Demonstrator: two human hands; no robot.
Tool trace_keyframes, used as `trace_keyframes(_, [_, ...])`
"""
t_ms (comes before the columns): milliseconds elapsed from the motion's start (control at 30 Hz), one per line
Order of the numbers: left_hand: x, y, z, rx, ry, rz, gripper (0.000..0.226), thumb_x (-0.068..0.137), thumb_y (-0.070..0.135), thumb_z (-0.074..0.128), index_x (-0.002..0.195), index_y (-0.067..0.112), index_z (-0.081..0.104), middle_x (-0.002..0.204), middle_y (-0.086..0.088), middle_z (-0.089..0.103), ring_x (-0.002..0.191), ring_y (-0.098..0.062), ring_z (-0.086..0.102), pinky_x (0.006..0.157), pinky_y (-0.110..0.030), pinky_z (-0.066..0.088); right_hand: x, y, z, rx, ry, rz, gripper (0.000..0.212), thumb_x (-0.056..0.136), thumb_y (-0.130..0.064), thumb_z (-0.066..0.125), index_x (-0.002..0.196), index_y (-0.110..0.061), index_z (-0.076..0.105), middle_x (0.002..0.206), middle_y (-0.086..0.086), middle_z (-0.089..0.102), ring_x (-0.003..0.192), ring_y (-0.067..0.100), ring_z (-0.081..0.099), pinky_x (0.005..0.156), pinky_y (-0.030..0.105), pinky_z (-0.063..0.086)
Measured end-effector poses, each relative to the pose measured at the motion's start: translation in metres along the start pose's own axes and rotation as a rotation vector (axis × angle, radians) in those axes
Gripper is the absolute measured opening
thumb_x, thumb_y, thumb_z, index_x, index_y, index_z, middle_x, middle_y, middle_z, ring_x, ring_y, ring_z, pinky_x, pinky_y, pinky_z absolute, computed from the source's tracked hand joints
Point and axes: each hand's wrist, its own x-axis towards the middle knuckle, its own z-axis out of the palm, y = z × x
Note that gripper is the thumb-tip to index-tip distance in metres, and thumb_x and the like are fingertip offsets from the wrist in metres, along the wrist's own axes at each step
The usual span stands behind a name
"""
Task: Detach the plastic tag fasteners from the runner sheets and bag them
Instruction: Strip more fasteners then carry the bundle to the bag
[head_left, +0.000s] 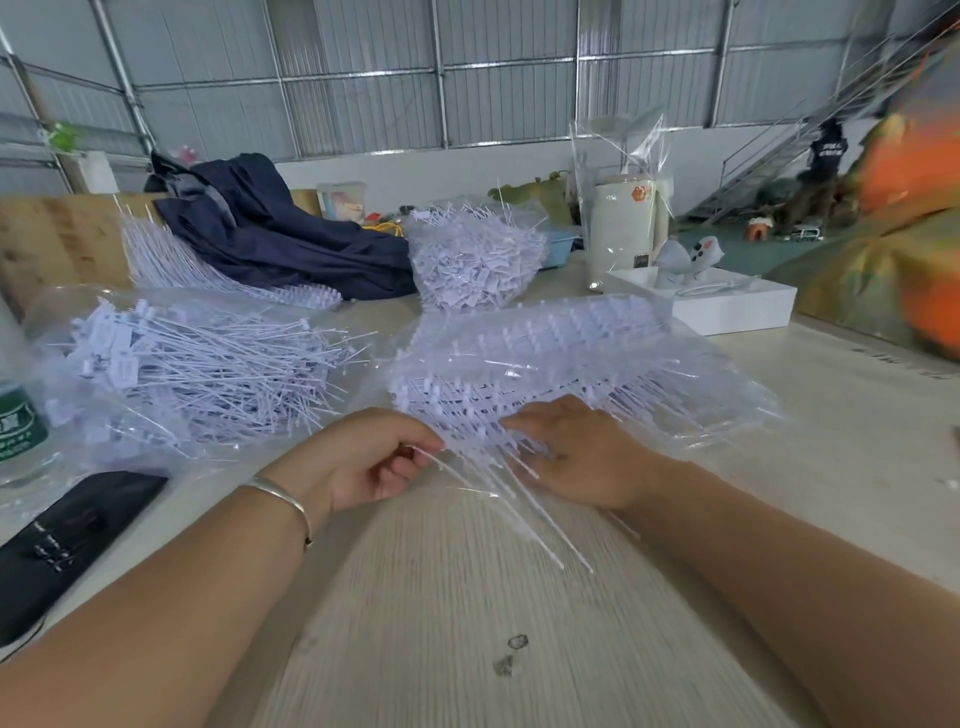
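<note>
While my left hand (363, 457) curls its fingers and thumb round the thin tails of a few tag fasteners (498, 493), my right hand (576, 457) lies on the near edge of the runner sheets (545, 364), fingers nearly straight and pressing down, gripping nothing. The sheets sit in clear plastic on the pale table (457, 623) just ahead of me, tails fanning toward my wrists. To my left, a clear bag of loose fasteners (197, 364) rests beside them; a second heap in plastic (475, 260) stands farther back, near a dark blue cloth (275, 234).
</note>
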Motion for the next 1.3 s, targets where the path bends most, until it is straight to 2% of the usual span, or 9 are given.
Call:
trace_keyframes(200, [-0.012, 0.002, 0.002, 0.3, -0.203, 0.069, 0.038, 0.088, 0.002, 0.058, 0.053, 0.016, 0.061, 0.051, 0.001, 0.043, 0.038, -0.006, 0.027, 0.035, -0.014, 0.021, 0.011, 0.006, -0.009, -0.074, -0.185, 0.039, 0.066, 0.089, -0.074, 0.025, 0.145, -0.04, 0.034, 0.152, -0.008, 0.037, 0.139, 0.026, 0.032, 0.111, 0.054, 0.023])
trace_keyframes(333, [-0.023, 0.006, -0.001, 0.363, -0.189, 0.116, 0.019, 0.084, 0.001, 0.065, 0.077, 0.012, 0.079, 0.053, -0.001, 0.051, 0.039, -0.005, 0.04, 0.036, -0.014, 0.028, 0.021, -0.002, -0.029, -0.011, -0.277, 0.095, 0.105, 0.058, -0.095, 0.017, 0.146, -0.039, 0.033, 0.155, -0.006, 0.035, 0.142, 0.028, 0.03, 0.115, 0.054, 0.018])
trace_keyframes(467, [-0.038, 0.011, -0.008, 0.356, -0.22, 0.12, 0.007, 0.067, 0.012, 0.075, 0.072, 0.016, 0.077, 0.062, -0.004, 0.057, 0.052, -0.01, 0.046, 0.045, -0.016, 0.031, 0.034, -0.002, -0.041, 0.042, -0.257, 0.105, 0.07, 0.093, -0.063, 0.045, 0.15, -0.025, 0.033, 0.156, 0.005, 0.033, 0.142, 0.031, 0.031, 0.113, 0.045, 0.025])
trace_keyframes(633, [-0.056, 0.004, -0.001, 0.513, -0.326, 0.109, 0.034, 0.069, 0.01, 0.079, 0.097, -0.007, 0.07, 0.047, 0.002, 0.051, 0.045, -0.007, 0.046, 0.043, -0.013, 0.032, 0.042, -0.01, -0.032, 0.151, -0.273, 0.13, 0.072, 0.09, -0.063, 0.048, 0.143, -0.015, 0.043, 0.152, 0.007, 0.039, 0.136, 0.026, 0.039, 0.108, 0.036, 0.031])
trace_keyframes(733, [-0.064, -0.003, 0.002, 0.568, -0.301, 0.131, 0.026, 0.081, 0.004, 0.07, 0.105, -0.006, 0.07, 0.051, -0.004, 0.054, 0.046, -0.011, 0.048, 0.042, -0.016, 0.034, 0.043, -0.002, -0.021, 0.107, -0.192, 0.144, 0.076, 0.086, -0.073, 0.045, 0.144, -0.025, 0.044, 0.156, -0.003, 0.033, 0.141, 0.022, 0.033, 0.111, 0.04, 0.025])
trace_keyframes(867, [-0.076, 0.0, -0.003, 0.6, -0.365, 0.122, 0.028, 0.072, 0.014, 0.072, 0.098, 0.005, 0.075, 0.049, -0.002, 0.054, 0.046, -0.01, 0.05, 0.039, -0.015, 0.034, 0.041, 0.016, -0.015, 0.023, -0.117, 0.142, 0.064, 0.085, -0.073, 0.046, 0.142, -0.045, 0.041, 0.154, -0.015, 0.036, 0.141, 0.016, 0.033, 0.116, 0.042, 0.02])
trace_keyframes(1033, [-0.072, -0.005, 0.007, 0.745, -0.176, 0.176, 0.018, 0.083, 0.004, 0.064, 0.099, 0.0, 0.072, 0.07, -0.017, 0.069, 0.055, -0.017, 0.064, 0.047, -0.018, 0.043, 0.04, 0.011, -0.009, 0.07, -0.107, 0.182, 0.058, 0.089, -0.066, 0.048, 0.142, -0.044, 0.042, 0.157, -0.012, 0.029, 0.147, 0.02, 0.021, 0.118, 0.051, 0.006])
trace_keyframes(1167, [-0.058, -0.011, 0.022, 0.886, -0.021, 0.228, 0.026, 0.082, 0.002, 0.059, 0.104, 0.007, 0.071, 0.089, -0.013, 0.073, 0.073, -0.017, 0.065, 0.059, -0.023, 0.048, 0.017, 0.022, -0.024, 0.091, 0.069, 0.141, 0.034, 0.094, -0.016, 0.046, 0.118, -0.031, 0.064, 0.137, -0.006, 0.055, 0.129, 0.021, 0.047, 0.109, 0.041, 0.033])
trace_keyframes(1300, [-0.047, -0.006, 0.043, 1.154, 0.14, 0.36, 0.019, 0.079, 0.021, 0.06, 0.09, 0.017, 0.075, 0.094, -0.001, 0.072, 0.089, -0.018, 0.067, 0.073, -0.03, 0.054, -0.02, 0.05, -0.024, -0.184, 0.218, 0.235, 0.028, 0.088, -0.014, 0.05, 0.11, -0.025, 0.063, 0.109, 0.003, 0.066, 0.101, 0.025, 0.059, 0.082, 0.03, 0.038])
